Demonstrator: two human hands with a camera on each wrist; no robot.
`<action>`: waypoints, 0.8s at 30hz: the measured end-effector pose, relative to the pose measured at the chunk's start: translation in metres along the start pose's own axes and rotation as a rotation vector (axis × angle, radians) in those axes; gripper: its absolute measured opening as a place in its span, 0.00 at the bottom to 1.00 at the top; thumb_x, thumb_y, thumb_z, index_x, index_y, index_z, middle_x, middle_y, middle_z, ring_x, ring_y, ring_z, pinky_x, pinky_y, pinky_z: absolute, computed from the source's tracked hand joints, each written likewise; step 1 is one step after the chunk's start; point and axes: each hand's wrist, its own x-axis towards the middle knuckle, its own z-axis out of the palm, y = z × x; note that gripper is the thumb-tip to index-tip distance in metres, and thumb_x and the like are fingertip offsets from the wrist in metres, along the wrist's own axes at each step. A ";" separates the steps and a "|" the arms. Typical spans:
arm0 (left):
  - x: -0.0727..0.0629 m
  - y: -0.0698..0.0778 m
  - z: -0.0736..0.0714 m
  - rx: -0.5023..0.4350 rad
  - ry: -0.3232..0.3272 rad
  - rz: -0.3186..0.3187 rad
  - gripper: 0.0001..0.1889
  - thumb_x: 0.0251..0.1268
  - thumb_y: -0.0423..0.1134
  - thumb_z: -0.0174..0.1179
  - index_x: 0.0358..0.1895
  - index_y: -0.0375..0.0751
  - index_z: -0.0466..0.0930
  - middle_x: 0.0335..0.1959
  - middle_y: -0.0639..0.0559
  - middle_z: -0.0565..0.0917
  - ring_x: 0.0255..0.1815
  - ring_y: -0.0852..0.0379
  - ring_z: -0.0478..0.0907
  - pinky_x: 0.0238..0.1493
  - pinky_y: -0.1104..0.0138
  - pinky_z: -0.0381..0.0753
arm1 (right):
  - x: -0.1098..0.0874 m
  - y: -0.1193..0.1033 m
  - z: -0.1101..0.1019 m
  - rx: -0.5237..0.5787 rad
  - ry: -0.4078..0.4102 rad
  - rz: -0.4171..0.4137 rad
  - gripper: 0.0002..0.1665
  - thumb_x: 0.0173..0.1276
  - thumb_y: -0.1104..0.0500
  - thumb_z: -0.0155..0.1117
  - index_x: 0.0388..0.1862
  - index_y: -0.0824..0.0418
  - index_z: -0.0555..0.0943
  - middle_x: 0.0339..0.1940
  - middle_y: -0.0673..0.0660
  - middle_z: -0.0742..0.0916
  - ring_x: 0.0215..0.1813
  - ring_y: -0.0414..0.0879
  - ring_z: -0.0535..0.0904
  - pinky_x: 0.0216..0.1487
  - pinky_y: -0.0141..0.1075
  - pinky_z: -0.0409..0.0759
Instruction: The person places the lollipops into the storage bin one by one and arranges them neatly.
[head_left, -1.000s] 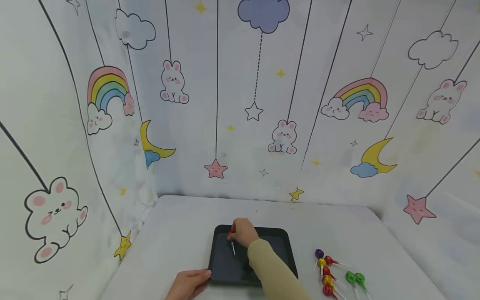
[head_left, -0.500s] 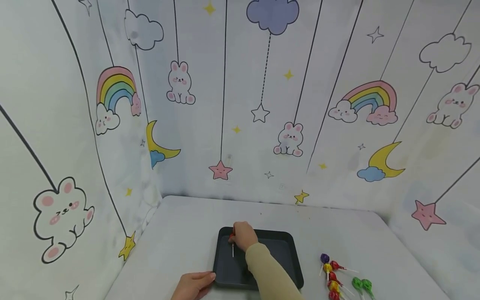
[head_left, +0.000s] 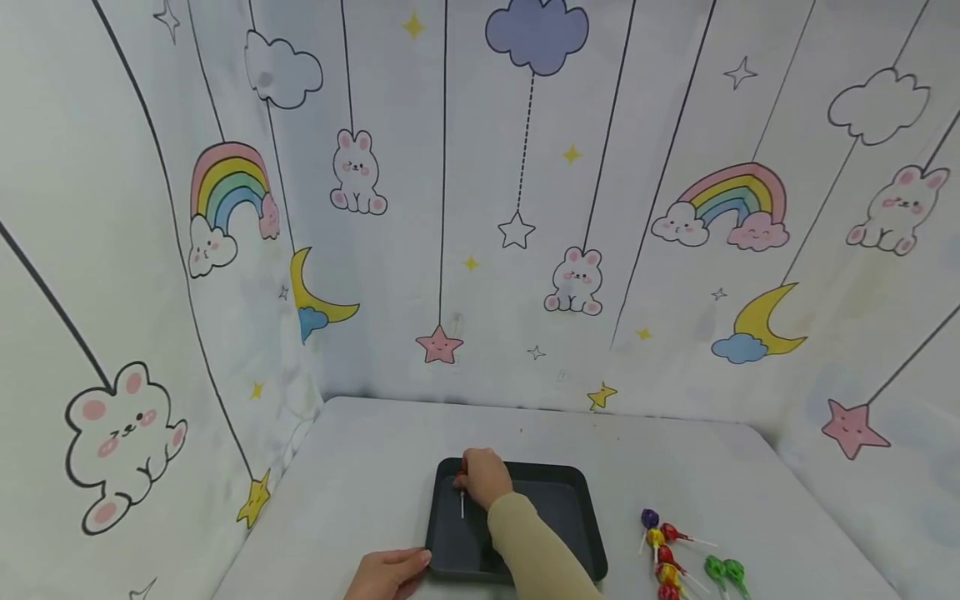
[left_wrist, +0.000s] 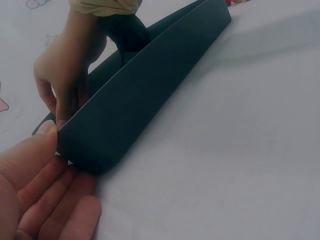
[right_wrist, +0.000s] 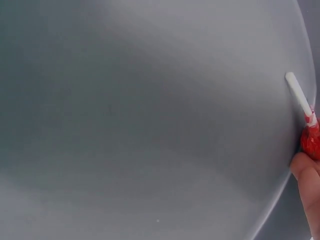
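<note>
A dark rectangular baking tray (head_left: 551,521) lies on the white table in the head view. My right hand (head_left: 486,478) reaches into its left part and pinches a red lollipop (right_wrist: 310,142) by the wrapped candy end. The white stick points toward me, close over the tray floor. At the near left corner, my left hand (head_left: 386,575) holds the tray. In the left wrist view its thumb (left_wrist: 46,129) lies at the rim while the other fingers sit below, against the outer wall. My right forearm hides part of the tray.
Right of the tray lies a loose row of red, yellow and purple lollipops (head_left: 656,537), with two green lollipops (head_left: 724,570) beside it. Behind the white table (head_left: 360,467) rises a cloth wall (head_left: 390,275) printed with bunnies, rainbows and stars.
The right hand with the red lollipop has lowered slightly toward the tray floor, and the stick has swung straighter toward me. The left hand stays at the tray corner; the head view has shifted a little.
</note>
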 end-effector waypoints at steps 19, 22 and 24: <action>0.004 -0.004 0.005 0.025 -0.016 0.000 0.30 0.62 0.50 0.73 0.54 0.24 0.84 0.51 0.32 0.88 0.50 0.48 0.89 0.47 0.59 0.90 | -0.007 0.003 -0.012 0.016 -0.008 -0.002 0.13 0.57 0.57 0.82 0.28 0.59 0.83 0.23 0.51 0.85 0.25 0.41 0.75 0.27 0.34 0.74; 0.007 -0.007 0.008 0.039 -0.022 -0.005 0.32 0.61 0.52 0.74 0.54 0.23 0.83 0.52 0.31 0.87 0.50 0.47 0.89 0.47 0.59 0.90 | -0.012 0.011 -0.023 0.026 -0.011 -0.030 0.13 0.59 0.56 0.80 0.36 0.61 0.86 0.31 0.54 0.90 0.31 0.44 0.84 0.32 0.35 0.82; 0.009 -0.008 0.009 0.051 -0.028 -0.011 0.34 0.59 0.54 0.74 0.55 0.23 0.83 0.52 0.30 0.87 0.50 0.46 0.89 0.47 0.59 0.90 | -0.015 0.018 -0.036 0.059 -0.018 -0.058 0.14 0.61 0.56 0.79 0.42 0.62 0.87 0.36 0.56 0.92 0.38 0.46 0.88 0.38 0.36 0.85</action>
